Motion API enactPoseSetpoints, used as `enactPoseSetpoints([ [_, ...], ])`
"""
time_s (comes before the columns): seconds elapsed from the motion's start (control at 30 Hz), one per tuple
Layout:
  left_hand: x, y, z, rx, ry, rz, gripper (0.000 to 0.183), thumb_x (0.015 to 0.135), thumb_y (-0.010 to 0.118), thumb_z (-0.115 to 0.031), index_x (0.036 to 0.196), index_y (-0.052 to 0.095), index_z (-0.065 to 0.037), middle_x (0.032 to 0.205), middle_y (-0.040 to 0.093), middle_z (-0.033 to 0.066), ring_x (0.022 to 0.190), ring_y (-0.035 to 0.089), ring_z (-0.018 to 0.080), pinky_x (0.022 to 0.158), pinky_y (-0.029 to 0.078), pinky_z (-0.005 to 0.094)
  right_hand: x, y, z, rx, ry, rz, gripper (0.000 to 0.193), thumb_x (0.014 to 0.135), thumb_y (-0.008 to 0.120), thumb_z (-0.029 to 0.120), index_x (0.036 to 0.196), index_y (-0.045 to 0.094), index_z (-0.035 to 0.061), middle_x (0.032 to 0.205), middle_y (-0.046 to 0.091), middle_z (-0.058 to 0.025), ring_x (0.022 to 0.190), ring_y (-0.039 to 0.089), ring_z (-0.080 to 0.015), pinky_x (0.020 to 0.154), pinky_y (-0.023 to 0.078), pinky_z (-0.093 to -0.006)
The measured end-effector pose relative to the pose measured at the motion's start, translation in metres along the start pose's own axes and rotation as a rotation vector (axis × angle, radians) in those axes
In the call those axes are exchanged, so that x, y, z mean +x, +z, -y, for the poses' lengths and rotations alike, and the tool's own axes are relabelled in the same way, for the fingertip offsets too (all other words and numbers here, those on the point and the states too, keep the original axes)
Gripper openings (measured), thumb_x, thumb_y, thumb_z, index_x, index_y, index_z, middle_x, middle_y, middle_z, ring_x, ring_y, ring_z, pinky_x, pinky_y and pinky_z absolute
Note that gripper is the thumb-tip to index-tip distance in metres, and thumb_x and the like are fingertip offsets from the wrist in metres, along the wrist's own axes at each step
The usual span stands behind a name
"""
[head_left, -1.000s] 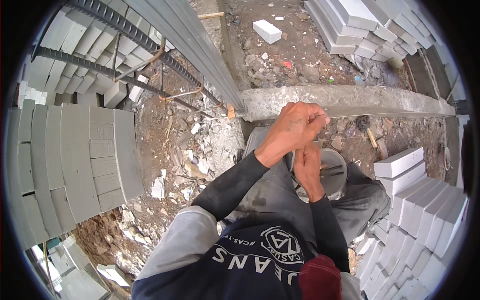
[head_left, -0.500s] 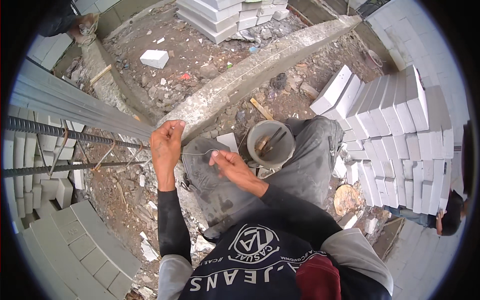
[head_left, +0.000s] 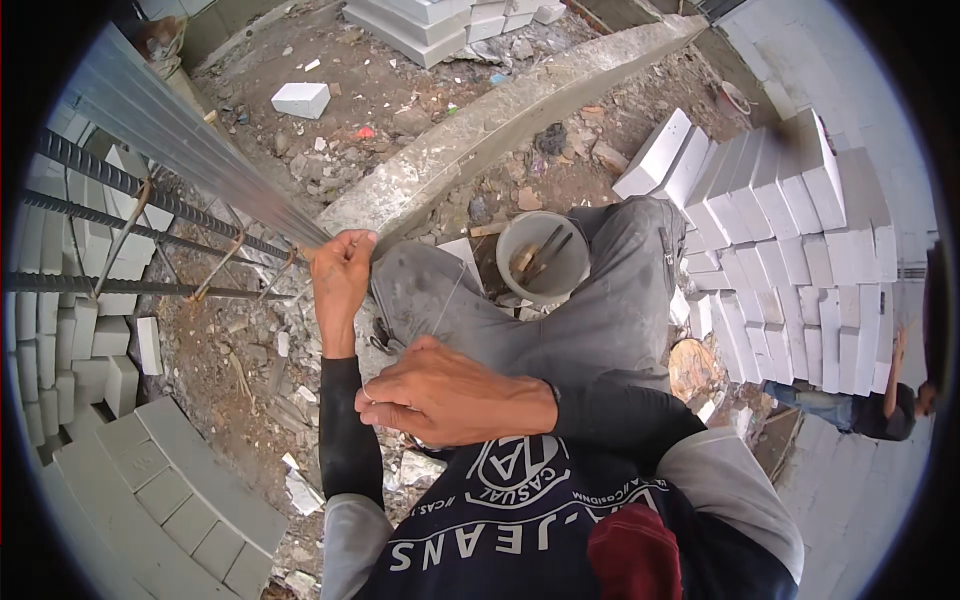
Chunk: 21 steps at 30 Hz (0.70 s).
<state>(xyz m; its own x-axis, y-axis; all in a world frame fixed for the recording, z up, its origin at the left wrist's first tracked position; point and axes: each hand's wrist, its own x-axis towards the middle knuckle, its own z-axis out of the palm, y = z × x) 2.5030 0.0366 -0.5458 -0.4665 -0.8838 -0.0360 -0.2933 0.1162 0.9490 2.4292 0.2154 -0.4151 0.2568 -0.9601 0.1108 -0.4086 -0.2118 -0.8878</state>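
Observation:
My left hand (head_left: 342, 285) is raised beside the lower end of a ribbed metal post (head_left: 215, 120), near the end of a concrete beam (head_left: 480, 140). Its thumb and fingertips are pinched together; what they hold is too small to make out. Lower and closer to my body, my right hand (head_left: 455, 398) is closed, knuckles up, with a bit of thin pale string curling at its fingertips. A stretch of the string (head_left: 452, 295) shows over my grey trousers; I cannot tell if it is twine or wire.
A grey bucket (head_left: 543, 258) holding tools stands between my legs. Pale blocks (head_left: 760, 190) are stacked at right, with more blocks (head_left: 165, 480) at lower left. Ribbed steel bars (head_left: 150, 285) jut in from the left. A person (head_left: 885, 410) is at the far right.
My right hand has come down and left toward my body, and its fingers have turned over. The string no longer shows stretched between both hands. My left hand has barely moved.

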Motion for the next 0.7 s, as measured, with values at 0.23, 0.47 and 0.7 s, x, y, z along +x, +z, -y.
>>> enactPoseSetpoints([
  [0.23,-0.005,0.006,0.008,-0.035,0.014,-0.135,0.025,0.090,0.068,-0.023,0.089,0.070,0.003,0.055,0.045,-0.0025,0.053,0.036,0.0063,0.050,0.028,0.0285,-0.017,-0.026,-0.050,-0.396,0.350,-0.110,0.044,0.097,0.056,0.039,0.109,0.065,-0.0019,0.095,0.065,-0.0209,0.090,0.063,-0.0416,0.080,0.049,-0.0490],
  [0.47,-0.012,0.007,0.037,0.034,0.024,-0.236,0.025,0.093,0.066,-0.020,0.082,0.066,0.003,0.057,0.044,-0.0025,0.055,0.035,0.0067,0.051,0.028,0.0287,0.050,-0.026,-0.135,-0.140,0.521,-0.358,0.045,0.099,0.049,0.040,0.111,0.066,-0.0002,0.083,0.065,-0.0250,0.084,0.064,-0.0441,0.077,0.049,-0.0489],
  [0.7,-0.012,0.017,0.047,-0.106,-0.066,-0.279,0.027,0.095,0.067,-0.024,0.090,0.067,0.002,0.065,0.051,-0.0065,0.060,0.037,0.0028,0.053,0.027,0.0224,0.105,0.007,-0.193,0.427,0.546,-0.727,0.024,0.094,0.055,0.022,0.096,0.067,0.0019,0.077,0.068,-0.0169,0.076,0.068,-0.0310,0.071,0.050,-0.0408],
])
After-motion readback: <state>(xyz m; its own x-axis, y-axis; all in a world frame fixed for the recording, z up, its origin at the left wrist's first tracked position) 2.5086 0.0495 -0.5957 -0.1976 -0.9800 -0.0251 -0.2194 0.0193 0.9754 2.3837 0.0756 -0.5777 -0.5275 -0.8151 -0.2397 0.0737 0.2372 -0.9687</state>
